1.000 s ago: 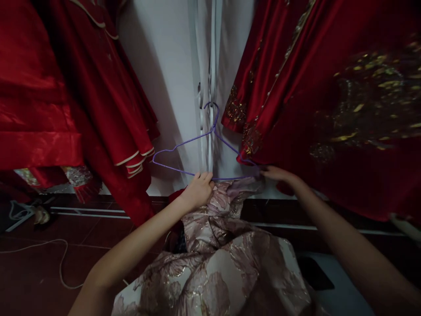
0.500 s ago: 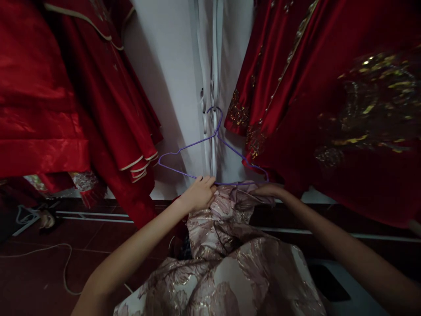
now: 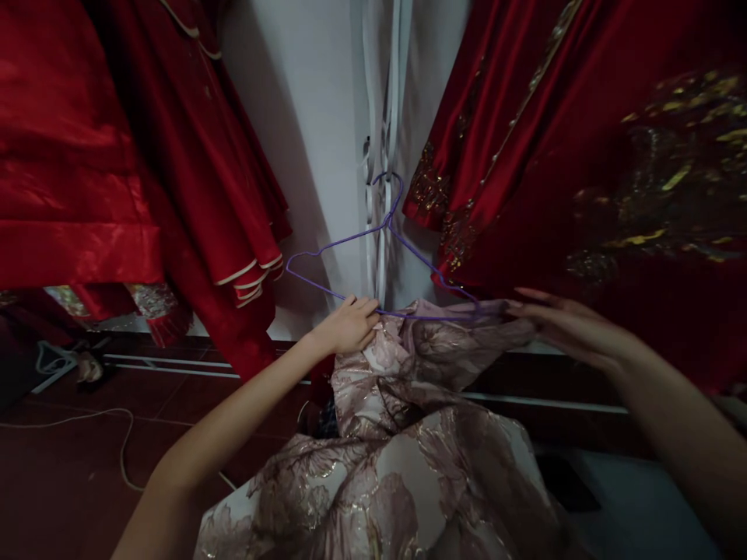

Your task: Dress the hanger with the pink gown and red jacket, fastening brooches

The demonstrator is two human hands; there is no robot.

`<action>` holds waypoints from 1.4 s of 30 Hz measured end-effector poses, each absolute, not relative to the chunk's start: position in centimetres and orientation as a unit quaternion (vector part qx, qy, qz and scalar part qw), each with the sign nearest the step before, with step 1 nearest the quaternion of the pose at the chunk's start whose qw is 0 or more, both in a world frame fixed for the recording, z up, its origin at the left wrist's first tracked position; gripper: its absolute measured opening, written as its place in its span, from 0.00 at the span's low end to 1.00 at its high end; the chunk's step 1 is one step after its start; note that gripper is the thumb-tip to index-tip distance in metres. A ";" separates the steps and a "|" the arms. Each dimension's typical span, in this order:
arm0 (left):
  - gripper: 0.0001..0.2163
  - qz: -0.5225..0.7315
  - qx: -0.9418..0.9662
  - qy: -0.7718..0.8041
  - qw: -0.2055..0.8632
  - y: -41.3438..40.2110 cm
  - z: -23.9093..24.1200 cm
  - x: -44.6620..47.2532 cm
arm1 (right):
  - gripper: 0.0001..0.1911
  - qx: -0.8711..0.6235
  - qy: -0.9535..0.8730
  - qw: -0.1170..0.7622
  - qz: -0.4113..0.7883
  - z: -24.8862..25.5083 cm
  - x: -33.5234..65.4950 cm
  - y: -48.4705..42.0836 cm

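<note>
A purple hanger point(image 3: 338, 240) hangs by its hook from a white metal rack upright in the middle. My left hand point(image 3: 348, 325) is closed around the hanger's bottom bar together with the bodice edge of a pink-and-white floral dress point(image 3: 420, 482). To the right, my right hand point(image 3: 563, 323) pinches the dress's upper edge between thumb and fingers, pulling the cloth out past the hanger's right end. The dress drapes down from the hands toward me, its skirt spreading across the bottom of the view.
Red garments point(image 3: 192, 179) hang at the left, and red gowns with gold embroidery point(image 3: 654, 210) at the right. The white rack upright point(image 3: 379, 257) stands against a pale wall. A low white rail point(image 3: 175, 368), a cable point(image 3: 125, 435) and shoes point(image 3: 90, 369) are near the dark red floor.
My right hand has moved right and drawn the dress's upper edge outward past the hanger's end. My left hand keeps its hold on the bar and cloth.
</note>
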State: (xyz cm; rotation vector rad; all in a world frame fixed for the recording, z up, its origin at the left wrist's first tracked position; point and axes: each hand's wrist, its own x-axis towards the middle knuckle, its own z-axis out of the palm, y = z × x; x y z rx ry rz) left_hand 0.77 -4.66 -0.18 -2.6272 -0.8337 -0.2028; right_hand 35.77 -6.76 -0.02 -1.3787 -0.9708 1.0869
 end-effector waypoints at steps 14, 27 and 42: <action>0.12 -0.151 -0.942 -0.291 0.072 -3.4 -1.9 7.0 | 0.21 -0.564 -0.678 0.467 -0.065 4.3 30.5 -4.0; 0.13 -0.332 -0.893 -0.294 -0.078 -2.8 -1.6 6.5 | 0.20 -0.573 -0.739 0.301 -0.188 4.8 30.9 -2.9; 0.16 -0.502 -0.681 -0.532 -0.052 1.8 -6.3 -9.4 | 0.18 -0.500 -0.733 0.459 -0.032 3.2 31.5 -0.5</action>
